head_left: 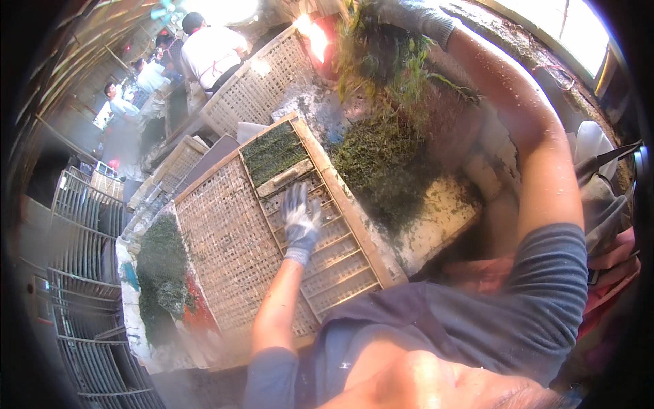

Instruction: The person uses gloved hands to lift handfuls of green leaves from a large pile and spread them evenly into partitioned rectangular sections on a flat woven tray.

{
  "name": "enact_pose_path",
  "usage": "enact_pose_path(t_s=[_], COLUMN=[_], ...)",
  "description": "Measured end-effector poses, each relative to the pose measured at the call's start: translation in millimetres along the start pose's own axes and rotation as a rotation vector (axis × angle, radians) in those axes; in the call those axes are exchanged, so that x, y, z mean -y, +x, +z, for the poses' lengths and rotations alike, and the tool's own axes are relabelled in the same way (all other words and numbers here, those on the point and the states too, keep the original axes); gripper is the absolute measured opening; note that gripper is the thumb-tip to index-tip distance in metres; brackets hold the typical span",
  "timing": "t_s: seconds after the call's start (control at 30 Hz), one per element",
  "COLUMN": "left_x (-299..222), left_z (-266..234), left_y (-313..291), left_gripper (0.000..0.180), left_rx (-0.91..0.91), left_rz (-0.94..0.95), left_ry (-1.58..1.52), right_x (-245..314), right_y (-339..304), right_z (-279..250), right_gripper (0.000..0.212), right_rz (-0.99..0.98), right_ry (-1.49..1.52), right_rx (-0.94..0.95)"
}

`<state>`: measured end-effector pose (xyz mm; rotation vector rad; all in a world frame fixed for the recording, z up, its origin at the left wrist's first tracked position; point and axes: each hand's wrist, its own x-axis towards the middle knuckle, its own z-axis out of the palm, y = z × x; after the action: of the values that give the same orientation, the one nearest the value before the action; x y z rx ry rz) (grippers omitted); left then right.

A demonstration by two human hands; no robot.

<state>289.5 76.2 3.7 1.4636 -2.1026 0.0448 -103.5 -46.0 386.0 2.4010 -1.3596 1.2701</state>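
One left hand (300, 221) showing spread fingers near frame's (345, 198) right edge; right hand's (429, 20), can't tell; clump (379, 65) looking soft, slippery, grip mid-bunch.

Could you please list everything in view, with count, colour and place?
Woven panel: one, tan, centre
Slotted frame: one, brown, along the panel's right side
Leafy sheet: one, dark green, frame's far end
Block: one, tan, beside the sheet
Leafy pile: one, green, right of frame
Board: one, cream, partly under the pile
Leafy heap: one, dark green, left of panel
Hanging strands: several, green, top centre
Lattice: one, beige, upper middle
Racks: at least two, grey, left
Other people: at least four, mostly pale tops, upper left
Left hand: one, grey-white glove, near the block
Right hand: one, greyish glove, top, by the strands; grip unclear
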Motion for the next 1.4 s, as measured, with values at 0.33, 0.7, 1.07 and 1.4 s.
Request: enact_pose_path(t_s=[0.33,0.7,1.07,1.4], left_x=[-242.5,-168.6,-203.5,-173.3], left_z=[-29.1,108.6,3.1,131.0], left_y=[260.8,86.1,230.1,95.5], left_gripper=[0.062,0.072,0.06,0.032], left_rx=[0.01,0.894,-0.007,0.675], left_rz=[0.459,0.084,-0.346,-1.185], left_ry=[0.016,-0.016,-1.526,-1.878], right_x=[-7.3,-6.8,-12.0,-92.1], right_y=[-1.1,23.0,8.3,-99.0], right_z=[-31.1,-38.1,-10.2,92.6], right_gripper=[0.032,0.029,0.026,0.037], right_rz=[-0.028,-0.125,-0.145,0.103], right_ry=[-0.004,0.059,0.029,0.256], right_rx=[-0.014,-0.003,0.103,0.282])
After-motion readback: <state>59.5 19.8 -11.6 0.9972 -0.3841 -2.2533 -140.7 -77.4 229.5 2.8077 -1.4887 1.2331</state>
